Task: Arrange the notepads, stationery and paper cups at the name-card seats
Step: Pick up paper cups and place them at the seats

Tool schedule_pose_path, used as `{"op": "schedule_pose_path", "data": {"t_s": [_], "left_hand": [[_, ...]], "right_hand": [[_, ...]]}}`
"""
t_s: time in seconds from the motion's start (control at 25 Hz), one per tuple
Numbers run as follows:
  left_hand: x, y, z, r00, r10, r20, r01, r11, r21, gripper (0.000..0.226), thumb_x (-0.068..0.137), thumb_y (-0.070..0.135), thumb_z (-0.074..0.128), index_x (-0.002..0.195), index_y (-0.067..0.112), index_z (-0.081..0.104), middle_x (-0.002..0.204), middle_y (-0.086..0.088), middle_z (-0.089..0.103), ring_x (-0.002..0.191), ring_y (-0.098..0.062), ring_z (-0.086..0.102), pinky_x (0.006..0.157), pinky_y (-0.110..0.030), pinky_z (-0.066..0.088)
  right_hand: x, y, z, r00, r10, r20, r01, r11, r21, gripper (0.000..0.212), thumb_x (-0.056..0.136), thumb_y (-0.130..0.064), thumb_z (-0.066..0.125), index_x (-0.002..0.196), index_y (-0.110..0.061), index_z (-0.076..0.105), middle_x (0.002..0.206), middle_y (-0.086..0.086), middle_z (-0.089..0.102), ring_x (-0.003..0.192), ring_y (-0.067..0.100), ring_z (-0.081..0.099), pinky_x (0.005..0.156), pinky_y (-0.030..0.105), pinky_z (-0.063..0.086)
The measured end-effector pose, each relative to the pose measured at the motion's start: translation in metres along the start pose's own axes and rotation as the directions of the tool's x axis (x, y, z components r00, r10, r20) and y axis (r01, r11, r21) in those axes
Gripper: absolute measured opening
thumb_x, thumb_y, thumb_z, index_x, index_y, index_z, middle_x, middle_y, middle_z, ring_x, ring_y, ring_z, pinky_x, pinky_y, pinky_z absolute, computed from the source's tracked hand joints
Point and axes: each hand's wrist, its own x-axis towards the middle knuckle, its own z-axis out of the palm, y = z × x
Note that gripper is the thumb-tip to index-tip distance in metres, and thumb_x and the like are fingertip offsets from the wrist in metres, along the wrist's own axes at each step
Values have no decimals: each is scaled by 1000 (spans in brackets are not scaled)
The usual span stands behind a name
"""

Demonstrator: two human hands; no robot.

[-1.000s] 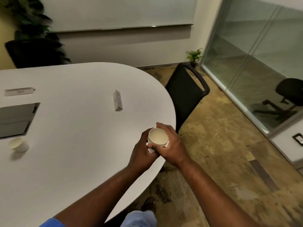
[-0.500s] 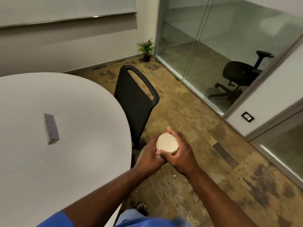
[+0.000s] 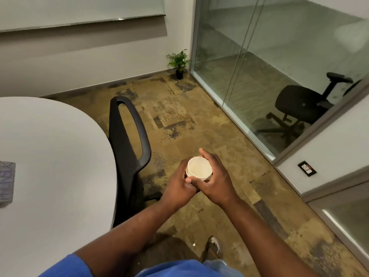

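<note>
Office meeting room: conference table (image 3: 60, 156), glass partition (image 3: 249, 76).

A black chair (image 3: 127, 176) is tucked at the counter (image 3: 56, 156) edge; potted plant (image 3: 178, 61) is set by glass partition (image 3: 229, 56); office chair (image 3: 297, 104) is seen behind it.

Black chair (image 3: 127, 148) beside white table (image 3: 60, 156), glass wall (image 3: 259, 66).

Black chair (image 3: 127, 148) against table (image 3: 60, 156) edge.
</note>
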Motion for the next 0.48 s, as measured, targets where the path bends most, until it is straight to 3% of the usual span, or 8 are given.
{"op": "schedule_pose_path", "data": {"t_s": [0.28,0.48], "left_hand": [[112,26,54,971,-41,-237,30,998,-47,66,78,19,83,137,26,55,125,26,64,115,1,64,87,-8,48],[208,14,47,914,-80,-398,65,997,-52,62,78,35,80,134,40,53,123,25,66,111,2,66,84,-12,51]], "right_hand": [[136,48,-67,967,-127,220,124,992,28,96,68,-67,79,150,-34,40,135,-16,50,126,2,49,98,12,41],[251,65,-59,925,-206,319,202,978,46,97,67,-69,76,150,-34,40,139,-13,50,127,3,49,99,14,41]]}}
